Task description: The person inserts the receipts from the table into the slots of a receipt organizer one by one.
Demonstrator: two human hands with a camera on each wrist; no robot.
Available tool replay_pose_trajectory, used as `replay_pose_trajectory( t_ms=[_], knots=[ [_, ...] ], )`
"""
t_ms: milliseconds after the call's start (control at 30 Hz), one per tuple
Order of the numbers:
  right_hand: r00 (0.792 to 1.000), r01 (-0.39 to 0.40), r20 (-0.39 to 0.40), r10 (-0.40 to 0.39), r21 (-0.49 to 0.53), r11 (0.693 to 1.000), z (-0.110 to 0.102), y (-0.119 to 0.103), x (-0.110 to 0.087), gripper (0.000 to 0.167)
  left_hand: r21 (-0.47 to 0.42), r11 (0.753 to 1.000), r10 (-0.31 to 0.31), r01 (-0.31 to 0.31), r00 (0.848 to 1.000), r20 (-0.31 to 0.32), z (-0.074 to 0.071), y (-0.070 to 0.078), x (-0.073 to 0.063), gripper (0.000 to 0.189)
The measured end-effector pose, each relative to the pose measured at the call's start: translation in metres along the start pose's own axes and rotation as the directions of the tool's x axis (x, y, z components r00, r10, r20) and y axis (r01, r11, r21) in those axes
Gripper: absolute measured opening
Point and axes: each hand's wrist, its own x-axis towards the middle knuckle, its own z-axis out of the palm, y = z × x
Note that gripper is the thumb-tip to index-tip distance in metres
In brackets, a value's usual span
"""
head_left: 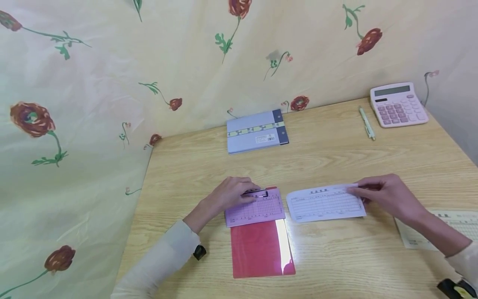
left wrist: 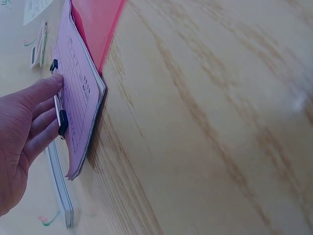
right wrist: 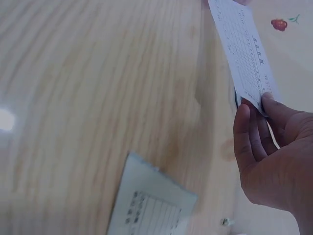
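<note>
My left hand grips a red clipboard at its top edge. In the left wrist view the thumb lies at the metal clip while the other fingers pass behind. Pink printed forms sit under that clip and cover the board's upper part. To the right, my right hand pinches the right end of a white printed form between thumb and fingers. The right wrist view shows this form raised over the table, its far end extending away from the fingers.
A pale printed sheet lies under my right forearm. At the back are a blue notebook, a light green pen and a pink calculator. Behind the wooden table hangs a flowered cloth.
</note>
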Motion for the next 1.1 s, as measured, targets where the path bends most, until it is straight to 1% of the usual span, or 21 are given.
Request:
replay_pose_trajectory(
  t_ms=[133,267,433,567,667,800,867,967,1100],
  knots=[
    [0.998,0.027,0.058,-0.03,0.055,0.998,0.006,-0.008,0.007,0.023,-0.011,1.0,-0.005,0.005,1.0,-0.002,0.0,0.0,0.0,0.035],
    [0.991,0.046,0.121,-0.057,0.092,0.995,0.013,-0.019,0.016,0.021,-0.016,1.0,-0.005,0.005,1.0,-0.002,0.0,-0.001,-0.001,0.035],
    [0.98,0.032,0.19,-0.058,0.141,0.989,0.02,-0.033,0.026,0.02,-0.016,1.0,-0.003,0.004,1.0,0.005,-0.001,-0.003,-0.001,0.035],
    [0.965,-0.003,0.26,-0.049,0.194,0.981,0.026,-0.043,0.032,0.022,-0.032,0.999,-0.018,0.019,1.0,0.025,-0.001,-0.003,0.0,0.036],
    [0.949,-0.04,0.315,-0.035,0.226,0.973,0.031,-0.049,0.037,0.023,-0.04,0.999,-0.028,0.029,0.999,0.039,-0.001,-0.004,0.0,0.036],
    [0.924,-0.091,0.383,-0.021,0.271,0.958,0.04,-0.055,0.041,0.022,-0.041,0.999,-0.025,0.027,0.999,0.045,-0.002,-0.003,0.001,0.036],
    [0.914,-0.117,0.405,-0.012,0.292,0.949,0.047,-0.056,0.041,0.023,-0.041,0.999,-0.022,0.024,0.999,0.044,-0.003,-0.003,0.001,0.035],
    [0.909,-0.152,0.417,0.015,0.299,0.942,0.06,-0.059,0.041,0.023,-0.043,0.999,-0.019,0.021,0.999,0.04,-0.003,-0.003,0.001,0.035],
    [0.91,-0.198,0.408,0.069,0.284,0.938,0.079,-0.062,0.039,0.025,-0.049,0.999,-0.017,0.019,0.999,0.039,-0.003,-0.004,0.002,0.035]
  ],
)
